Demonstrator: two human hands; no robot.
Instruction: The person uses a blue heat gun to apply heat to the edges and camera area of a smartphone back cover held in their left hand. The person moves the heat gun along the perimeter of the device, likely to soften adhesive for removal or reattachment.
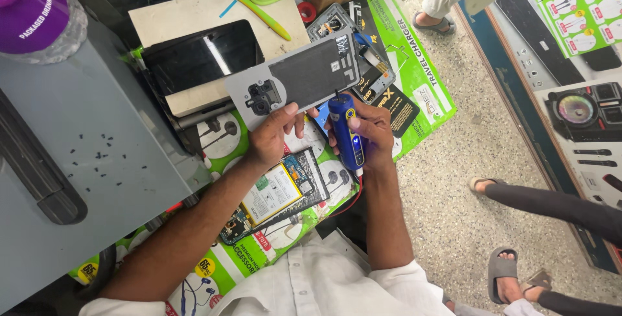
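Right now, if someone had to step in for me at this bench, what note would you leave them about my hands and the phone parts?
Left hand: fingers grip the lower edge of the grey phone back cover, held up with its inner side and camera cutouts facing the camera.
Right hand: wrapped around the blue electric screwdriver, tip pointing up at the cover's edge.
Opened phone lies on the green mat below the wrists, battery and board exposed.
Small black screws are scattered on the grey lid to the left.
Dark tablet lies behind the cover.
Done: the cover is off and many screws are out.
Left: cannot tell from this view.
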